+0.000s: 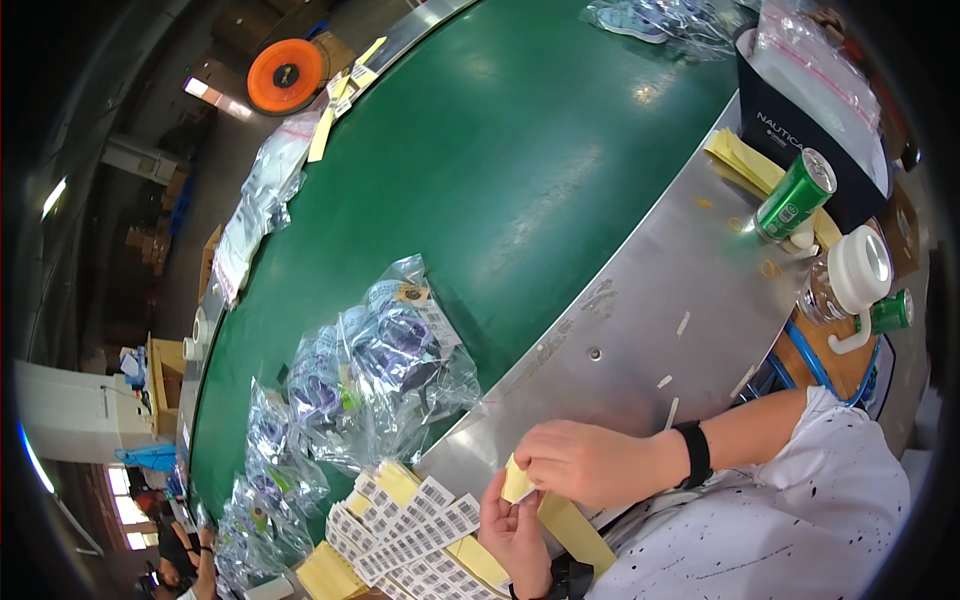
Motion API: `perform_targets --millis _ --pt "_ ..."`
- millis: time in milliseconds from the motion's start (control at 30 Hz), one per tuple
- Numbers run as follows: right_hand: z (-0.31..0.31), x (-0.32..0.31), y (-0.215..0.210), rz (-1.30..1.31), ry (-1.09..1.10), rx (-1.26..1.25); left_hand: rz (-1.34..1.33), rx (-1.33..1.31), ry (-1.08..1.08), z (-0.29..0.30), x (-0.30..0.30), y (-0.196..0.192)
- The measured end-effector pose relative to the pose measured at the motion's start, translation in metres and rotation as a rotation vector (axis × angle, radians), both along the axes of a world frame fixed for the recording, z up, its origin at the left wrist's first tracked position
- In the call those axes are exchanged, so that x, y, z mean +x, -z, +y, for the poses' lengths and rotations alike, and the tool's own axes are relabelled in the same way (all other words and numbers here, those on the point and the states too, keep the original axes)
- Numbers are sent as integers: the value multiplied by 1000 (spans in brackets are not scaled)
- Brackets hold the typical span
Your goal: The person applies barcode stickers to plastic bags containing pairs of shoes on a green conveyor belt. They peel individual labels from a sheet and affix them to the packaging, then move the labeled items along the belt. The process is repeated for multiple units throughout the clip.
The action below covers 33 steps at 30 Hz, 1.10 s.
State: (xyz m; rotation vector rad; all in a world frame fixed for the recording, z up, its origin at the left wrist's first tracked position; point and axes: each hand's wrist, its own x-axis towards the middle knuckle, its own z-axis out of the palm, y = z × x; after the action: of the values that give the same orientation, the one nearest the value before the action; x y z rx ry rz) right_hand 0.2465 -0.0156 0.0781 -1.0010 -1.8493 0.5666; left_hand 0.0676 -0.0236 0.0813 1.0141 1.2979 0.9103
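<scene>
My left hand [513, 533] is low in the view, fingers closed on a yellow paper strip [517, 482]. My right hand [585, 465] comes in from the right and pinches at the same strip, its fingertips partly hiding it. A longer yellow strip [578, 533] hangs beside my left hand; whether it is the same piece I cannot tell. Next to my left hand lies a fanned pile of barcode label sheets [420, 530] with yellow backing. Beyond the pile, clear plastic bags of blue-purple shoes [390, 345] lie on the green conveyor belt [500, 160].
The metal ledge [640, 330] beside the belt carries paper scraps and rubber bands. On its right stand a green can [797, 195], a white-lidded bottle [858, 270] and a dark box [815, 135] of plastic bags. More bags [262, 205] line the far edge. Another person [185, 550] is at lower left.
</scene>
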Motion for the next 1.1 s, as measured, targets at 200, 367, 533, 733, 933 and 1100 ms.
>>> perform_targets --millis 200,367,533,733,933,1100 --pt "26 -5 -6 43 -169 35 2 23 -83 -5 -16 9" --pt "81 15 7 545 -85 -257 7 42 -168 -2 -27 21" --pt "205 54 53 776 209 -570 144 164 -138 -14 -24 36" --pt "268 27 49 516 393 -722 186 181 -154 -14 -19 41" --pt "280 35 73 624 418 -648 199 192 -127 -13 -22 46" --pt "253 75 78 691 320 -645 217 193 -133 -13 -25 51"
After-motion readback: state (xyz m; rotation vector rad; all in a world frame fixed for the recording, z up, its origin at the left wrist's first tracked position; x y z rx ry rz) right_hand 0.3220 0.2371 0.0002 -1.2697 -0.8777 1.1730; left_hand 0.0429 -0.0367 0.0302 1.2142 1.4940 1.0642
